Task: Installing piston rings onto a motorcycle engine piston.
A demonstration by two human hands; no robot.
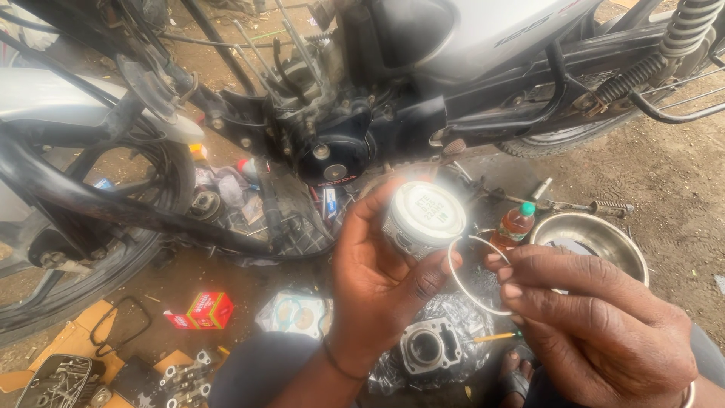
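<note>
The left hand has its grip closed around one piston, a bright metal cylinder held with its flat crown facing the camera, thumb on one side and fingers curled round the skirt. The right hand pinches one thin piston ring between thumb and fingertips; the ring hangs just beside the piston, its upper arc close to the piston's lower edge, though whether they touch cannot be told.

Directly below the two grips lies one cylinder block on a crumpled sheet of clear plastic. Just beyond the right hand stand one small bottle of amber liquid with a green cap and one steel bowl. Left of the left hand, on the dirt ground, sit one red carton and one gasket sheet. Further off, above the grips, stands one motorcycle, its engine casing exposed.
</note>
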